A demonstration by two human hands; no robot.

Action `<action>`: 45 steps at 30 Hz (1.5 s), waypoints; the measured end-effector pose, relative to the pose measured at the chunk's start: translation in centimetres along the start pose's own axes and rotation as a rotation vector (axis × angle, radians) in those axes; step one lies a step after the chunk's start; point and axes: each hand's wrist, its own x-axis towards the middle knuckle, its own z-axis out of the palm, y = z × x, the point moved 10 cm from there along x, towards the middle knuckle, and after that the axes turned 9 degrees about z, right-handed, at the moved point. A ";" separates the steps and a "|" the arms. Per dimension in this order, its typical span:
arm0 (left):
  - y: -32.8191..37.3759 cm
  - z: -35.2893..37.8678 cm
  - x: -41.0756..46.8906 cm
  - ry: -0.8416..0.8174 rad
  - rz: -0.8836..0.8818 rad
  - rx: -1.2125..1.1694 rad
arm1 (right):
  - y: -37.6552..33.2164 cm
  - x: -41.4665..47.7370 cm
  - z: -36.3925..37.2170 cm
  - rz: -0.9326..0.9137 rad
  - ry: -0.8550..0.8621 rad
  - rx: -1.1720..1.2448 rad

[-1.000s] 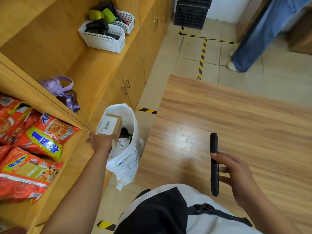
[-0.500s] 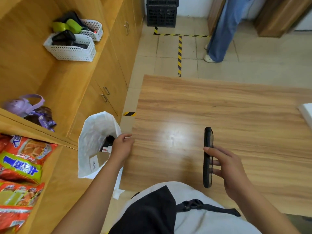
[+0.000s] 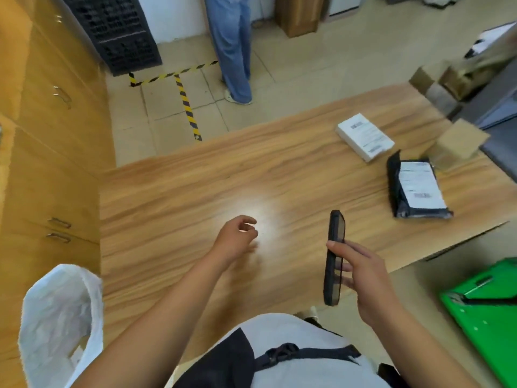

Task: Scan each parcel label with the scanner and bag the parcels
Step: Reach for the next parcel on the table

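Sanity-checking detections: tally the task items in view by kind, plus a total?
white box: 1
black mailer: 1
scanner: 1
white bag: 1
brown boxes, far right: too blurred to count
Total counted: 4

Bag (image 3: 61,303) left of table (image 3: 195,191); boxed parcel (image 3: 363,135) behind pouch parcel (image 3: 416,186), table's right; boxes (image 3: 458,141), probably, beyond.
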 end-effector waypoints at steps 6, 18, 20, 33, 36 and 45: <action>5.6 13.8 3.1 -0.247 0.024 0.127 | 0.6 2.4 -11.5 0.037 0.129 0.170; 12.9 33.8 10.4 -0.291 -0.051 0.058 | 2.5 4.9 -23.8 0.075 0.228 0.249; 14.6 35.1 12.1 -0.247 0.028 0.097 | 2.7 4.8 -24.7 0.086 0.217 0.234; 13.8 37.5 15.9 -0.199 0.004 0.211 | 3.4 4.1 -27.7 0.087 0.293 0.193; 12.2 36.3 15.1 -0.156 -0.070 0.021 | 3.3 4.5 -27.2 0.079 0.279 0.176; 4.0 24.7 8.9 0.026 -0.315 -0.348 | 0.5 7.0 -20.8 0.060 0.091 0.049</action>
